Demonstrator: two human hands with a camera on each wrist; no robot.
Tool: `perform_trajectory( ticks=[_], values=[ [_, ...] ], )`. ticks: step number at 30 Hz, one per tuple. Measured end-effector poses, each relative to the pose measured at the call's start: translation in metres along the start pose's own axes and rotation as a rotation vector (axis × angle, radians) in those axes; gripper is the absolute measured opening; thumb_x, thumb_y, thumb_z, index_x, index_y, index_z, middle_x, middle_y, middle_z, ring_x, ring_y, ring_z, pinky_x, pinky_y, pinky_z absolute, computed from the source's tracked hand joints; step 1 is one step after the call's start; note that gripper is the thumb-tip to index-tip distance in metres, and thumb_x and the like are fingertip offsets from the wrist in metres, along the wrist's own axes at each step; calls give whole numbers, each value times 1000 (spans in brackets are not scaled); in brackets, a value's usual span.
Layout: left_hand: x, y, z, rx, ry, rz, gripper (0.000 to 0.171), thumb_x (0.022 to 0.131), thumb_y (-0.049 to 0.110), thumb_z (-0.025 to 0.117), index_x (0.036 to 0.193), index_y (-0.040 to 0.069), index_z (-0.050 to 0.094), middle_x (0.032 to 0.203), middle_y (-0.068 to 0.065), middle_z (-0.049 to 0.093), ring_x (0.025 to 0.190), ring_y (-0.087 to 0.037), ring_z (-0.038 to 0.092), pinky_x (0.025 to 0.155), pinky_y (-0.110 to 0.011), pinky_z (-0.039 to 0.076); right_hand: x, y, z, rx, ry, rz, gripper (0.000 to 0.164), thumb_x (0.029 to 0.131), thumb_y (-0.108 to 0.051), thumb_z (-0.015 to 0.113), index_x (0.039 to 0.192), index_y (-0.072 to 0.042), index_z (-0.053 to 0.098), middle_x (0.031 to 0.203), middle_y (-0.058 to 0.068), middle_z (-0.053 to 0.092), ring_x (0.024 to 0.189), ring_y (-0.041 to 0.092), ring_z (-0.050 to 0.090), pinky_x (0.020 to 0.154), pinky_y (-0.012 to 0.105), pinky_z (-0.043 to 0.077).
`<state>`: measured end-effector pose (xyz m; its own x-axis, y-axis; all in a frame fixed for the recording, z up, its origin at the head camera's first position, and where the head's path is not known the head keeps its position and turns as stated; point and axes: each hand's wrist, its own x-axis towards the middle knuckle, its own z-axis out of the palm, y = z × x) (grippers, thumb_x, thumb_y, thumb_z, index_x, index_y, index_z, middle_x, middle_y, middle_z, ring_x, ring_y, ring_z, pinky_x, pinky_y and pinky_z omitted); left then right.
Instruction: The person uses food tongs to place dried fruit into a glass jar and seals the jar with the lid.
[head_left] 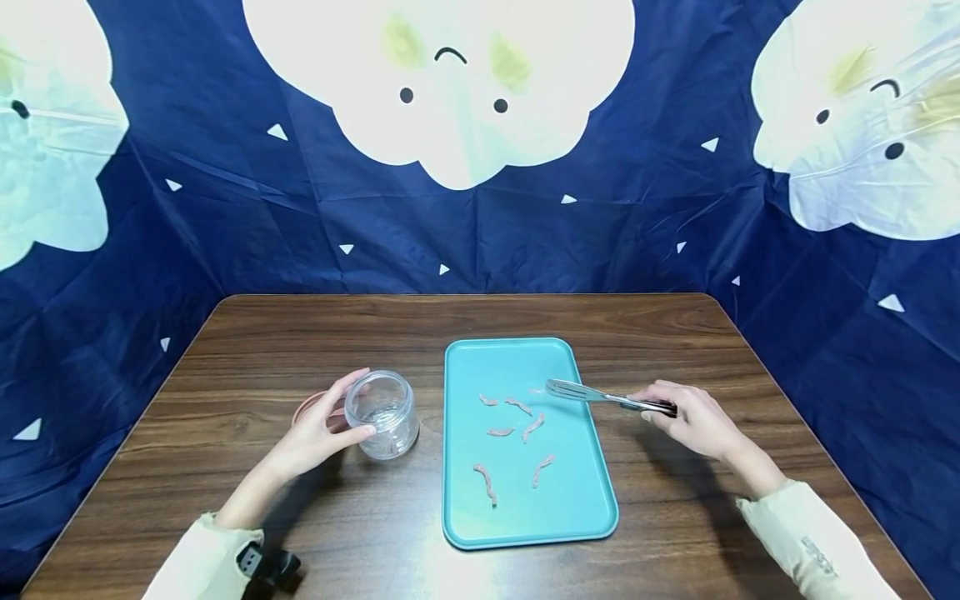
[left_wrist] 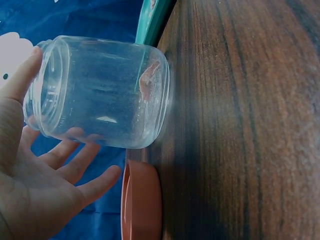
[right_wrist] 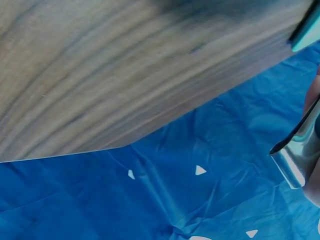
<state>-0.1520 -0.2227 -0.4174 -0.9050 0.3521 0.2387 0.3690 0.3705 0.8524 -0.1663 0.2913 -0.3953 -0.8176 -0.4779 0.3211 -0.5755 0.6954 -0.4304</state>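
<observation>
Right fingers (head_left: 663, 392) hold tongs (head_left: 609, 397), tips (head_left: 564, 389) visible only in head view.

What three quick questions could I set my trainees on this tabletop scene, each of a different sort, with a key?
1. True or false: the right hand holds a slotted metal utensil.

2. Multiple choice: in the head view, where is the clear jar relative to the turquoise tray?
A) To its right
B) On top of it
C) To its left

3. Short answer: which hand has its thumb and fingers at the jar?

Key:
1. True.
2. C.
3. The left hand.
</observation>
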Motion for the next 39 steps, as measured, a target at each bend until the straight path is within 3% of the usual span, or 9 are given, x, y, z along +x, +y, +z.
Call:
perform_trajectory(
  ticks=[11,26,32,39],
  values=[
    [-1,33,1,26,-2,-20,69,76,7,69,134,6,31,120,-26,43,98,-42,51,75,-46,46,17,-32,1,49,-32,-91,30,77,-5,66,100,-23,64,76,-13,56,52,1,40,42,18,35],
    [-1,26,0,15,9,25,70,76,8,69,135,8,31,121,-24,45,97,-40,52,74,-43,47,58,-83,4,122,-33,-229,31,79,-3,63,104,-20,64,78,-10,56,53,2,39,45,19,33],
    [-1,31,1,30,15,12,68,75,6,70,133,6,33,119,-26,45,95,-42,52,74,-46,47,72,-101,8,136,-53,-242,30,80,-5,63,105,-20,64,90,-11,59,47,2,35,43,19,31],
    [-1,34,1,42,13,-3,68,75,6,70,133,5,33,119,-26,45,96,-42,52,74,-47,46,85,-118,13,156,-72,-275,30,80,-5,64,107,-18,64,80,-11,55,45,2,32,39,19,27]
  ],
)
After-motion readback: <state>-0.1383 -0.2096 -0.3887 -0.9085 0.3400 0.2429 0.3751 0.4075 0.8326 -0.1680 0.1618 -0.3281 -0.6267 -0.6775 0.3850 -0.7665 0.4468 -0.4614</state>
